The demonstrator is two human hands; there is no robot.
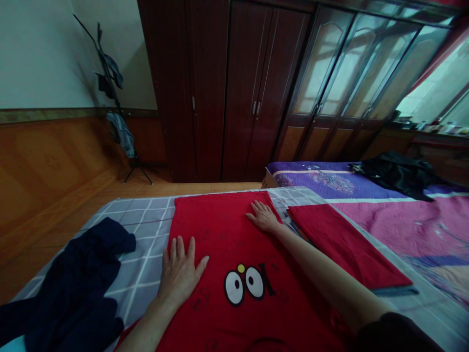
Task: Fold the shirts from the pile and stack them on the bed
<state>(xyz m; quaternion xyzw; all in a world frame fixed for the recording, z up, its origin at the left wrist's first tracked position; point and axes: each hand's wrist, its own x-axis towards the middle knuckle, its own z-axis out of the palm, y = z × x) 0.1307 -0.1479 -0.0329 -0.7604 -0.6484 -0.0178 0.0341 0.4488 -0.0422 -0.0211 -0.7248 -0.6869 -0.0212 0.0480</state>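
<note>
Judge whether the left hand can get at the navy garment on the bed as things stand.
Probably yes. The left hand lies flat on the red printed fabric, and only grey checked bedding separates it from the navy garment. Nothing appears to block the way.

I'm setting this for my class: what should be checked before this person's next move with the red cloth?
Left hand flat on the red printed cloth: ok.
Right hand flat on the cloth near its edge: ok.
Cloth lying on the grey checked bedsheet: ok.
Whole cloth in view: not ok, it runs out of the bottom of the picture.
Right forearm clear of the folded red cloth: cannot tell.
Dark navy garment off the printed eyes: ok.
</note>
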